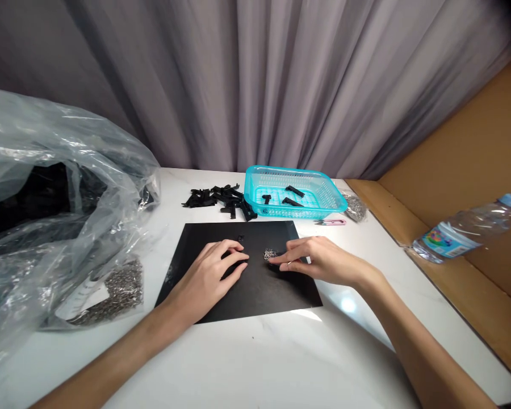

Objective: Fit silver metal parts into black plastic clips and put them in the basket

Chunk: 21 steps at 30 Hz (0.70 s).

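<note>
My left hand (217,271) rests on the black mat (255,295), its fingers stretched forward and spread. Just beyond its fingertips lie tiny dark pieces (241,238), too small to name. On the right of the mat, my right hand (319,257) reaches in from the side. A fingertip touches a small heap of shiny metal pieces (269,254). The fingers of this hand are stretched out, with the thumb close beneath them; no held thing shows clearly.
Behind the mat lie black plastic parts (227,197) and a turquoise basket (338,205) holding a few. Pink-handled thread snips (332,222) lie before it. Bags of metal pieces (121,289) flank the table. A water bottle (451,236) lies right, a big plastic bag (68,136) left.
</note>
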Each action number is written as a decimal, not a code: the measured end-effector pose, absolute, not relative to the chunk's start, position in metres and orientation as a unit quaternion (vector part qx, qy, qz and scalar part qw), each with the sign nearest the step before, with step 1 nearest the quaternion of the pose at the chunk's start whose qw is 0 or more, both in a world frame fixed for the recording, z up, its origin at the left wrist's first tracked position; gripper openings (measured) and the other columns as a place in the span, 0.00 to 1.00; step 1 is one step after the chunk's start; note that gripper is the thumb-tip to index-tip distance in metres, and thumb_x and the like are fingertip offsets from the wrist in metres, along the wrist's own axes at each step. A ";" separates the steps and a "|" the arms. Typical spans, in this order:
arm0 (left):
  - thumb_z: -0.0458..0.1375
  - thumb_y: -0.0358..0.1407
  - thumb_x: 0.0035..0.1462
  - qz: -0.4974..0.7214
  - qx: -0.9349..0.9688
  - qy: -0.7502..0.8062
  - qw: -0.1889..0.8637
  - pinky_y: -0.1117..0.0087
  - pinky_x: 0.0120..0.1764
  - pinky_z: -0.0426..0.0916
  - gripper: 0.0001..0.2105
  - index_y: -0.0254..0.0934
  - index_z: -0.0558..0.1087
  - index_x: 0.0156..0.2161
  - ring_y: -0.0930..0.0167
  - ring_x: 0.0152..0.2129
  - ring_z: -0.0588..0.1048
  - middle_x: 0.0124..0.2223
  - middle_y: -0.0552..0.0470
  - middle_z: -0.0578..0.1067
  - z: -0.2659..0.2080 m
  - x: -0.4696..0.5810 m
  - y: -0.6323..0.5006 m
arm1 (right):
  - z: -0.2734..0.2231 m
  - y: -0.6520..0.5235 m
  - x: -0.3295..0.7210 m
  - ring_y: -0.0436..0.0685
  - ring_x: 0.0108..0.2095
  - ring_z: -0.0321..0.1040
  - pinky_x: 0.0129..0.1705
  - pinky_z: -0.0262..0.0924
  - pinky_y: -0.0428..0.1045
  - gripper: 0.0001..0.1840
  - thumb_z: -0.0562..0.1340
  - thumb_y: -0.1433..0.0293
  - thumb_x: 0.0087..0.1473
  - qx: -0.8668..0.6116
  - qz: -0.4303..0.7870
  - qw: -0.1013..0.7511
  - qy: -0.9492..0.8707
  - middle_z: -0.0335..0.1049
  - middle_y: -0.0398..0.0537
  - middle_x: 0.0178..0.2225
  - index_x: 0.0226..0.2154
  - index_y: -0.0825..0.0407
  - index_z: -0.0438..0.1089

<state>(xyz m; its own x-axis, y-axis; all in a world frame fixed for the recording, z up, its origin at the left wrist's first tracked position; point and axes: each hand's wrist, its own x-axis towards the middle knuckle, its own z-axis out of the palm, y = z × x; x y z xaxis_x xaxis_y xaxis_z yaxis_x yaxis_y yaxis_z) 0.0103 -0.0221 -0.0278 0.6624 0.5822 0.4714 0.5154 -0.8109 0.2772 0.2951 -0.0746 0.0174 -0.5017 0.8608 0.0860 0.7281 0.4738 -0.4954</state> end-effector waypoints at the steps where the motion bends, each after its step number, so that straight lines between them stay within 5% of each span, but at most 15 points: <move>1: 0.56 0.36 0.70 0.279 0.912 0.294 0.069 0.59 0.53 0.72 0.09 0.42 0.79 0.47 0.64 0.47 0.76 0.51 0.48 0.77 -0.027 0.011 -0.023 | 0.016 -0.075 0.295 0.53 0.31 0.69 0.34 0.58 0.47 0.16 0.61 0.61 0.69 -0.468 0.198 0.155 -0.847 0.76 0.43 0.35 0.56 0.36 0.77; 9: 0.60 0.37 0.68 0.290 0.906 0.275 0.138 0.55 0.56 0.71 0.06 0.44 0.80 0.45 0.62 0.51 0.73 0.53 0.48 0.74 -0.018 0.013 -0.028 | 0.010 -0.075 0.287 0.52 0.32 0.69 0.35 0.60 0.47 0.18 0.60 0.68 0.69 -0.446 0.243 0.113 -0.854 0.72 0.42 0.37 0.56 0.35 0.75; 14: 0.62 0.39 0.66 0.290 0.894 0.290 0.183 0.51 0.60 0.71 0.05 0.46 0.82 0.42 0.60 0.57 0.71 0.61 0.49 0.71 -0.021 0.013 -0.027 | 0.008 -0.075 0.274 0.53 0.36 0.71 0.38 0.63 0.48 0.08 0.62 0.68 0.68 -0.454 0.236 0.184 -0.839 0.73 0.45 0.41 0.45 0.46 0.77; 21: 0.62 0.40 0.66 0.285 0.890 0.295 0.198 0.44 0.65 0.64 0.07 0.42 0.80 0.38 0.55 0.67 0.63 0.70 0.46 0.66 -0.023 0.012 -0.026 | 0.006 -0.072 0.274 0.51 0.32 0.67 0.35 0.62 0.48 0.06 0.62 0.67 0.67 -0.463 0.249 0.273 -0.806 0.75 0.45 0.38 0.39 0.50 0.74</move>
<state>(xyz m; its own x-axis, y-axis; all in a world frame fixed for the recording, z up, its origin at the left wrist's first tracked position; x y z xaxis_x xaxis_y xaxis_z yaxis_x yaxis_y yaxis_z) 0.0119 -0.0264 -0.0233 0.6640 0.6377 0.3904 0.4125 -0.7479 0.5201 0.2737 -0.0722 0.0064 -0.4220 0.8820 0.2096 0.6094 0.4472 -0.6547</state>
